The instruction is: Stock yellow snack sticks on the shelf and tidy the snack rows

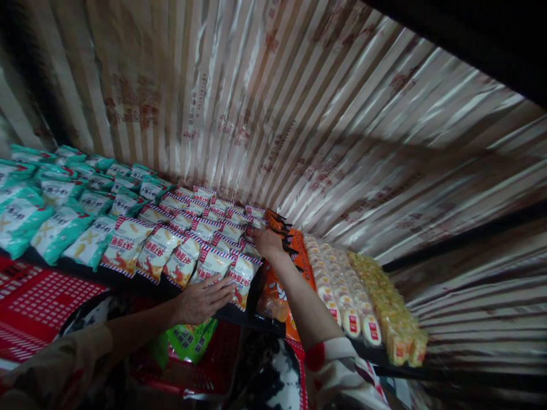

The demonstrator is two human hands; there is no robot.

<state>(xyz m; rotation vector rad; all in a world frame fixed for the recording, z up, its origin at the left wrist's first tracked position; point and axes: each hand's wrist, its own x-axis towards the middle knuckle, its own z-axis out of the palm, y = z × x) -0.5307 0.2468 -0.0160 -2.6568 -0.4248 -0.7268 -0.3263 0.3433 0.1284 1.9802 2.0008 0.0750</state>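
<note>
Rows of white-and-red snack bags (182,257) with striped edges stand upright on a dark shelf. My left hand (207,299) lies open against the front bags at the right end of these rows, its fingers stretched out and close together. Farther back, my right hand (268,245) is closed, its fingers bent down at a snack bag (251,232) near the right edge of the group. The right fingertips are partly hidden. Orange snack bags (301,259) stand directly beside and beneath my right wrist.
Teal snack bags (55,230) fill the shelf's left. Rows of round white packets (337,279) and yellow packets (380,302) stand at right. A striped, printed sheet (239,97) hangs behind. Below are red baskets (34,307), one holding a green package (192,341).
</note>
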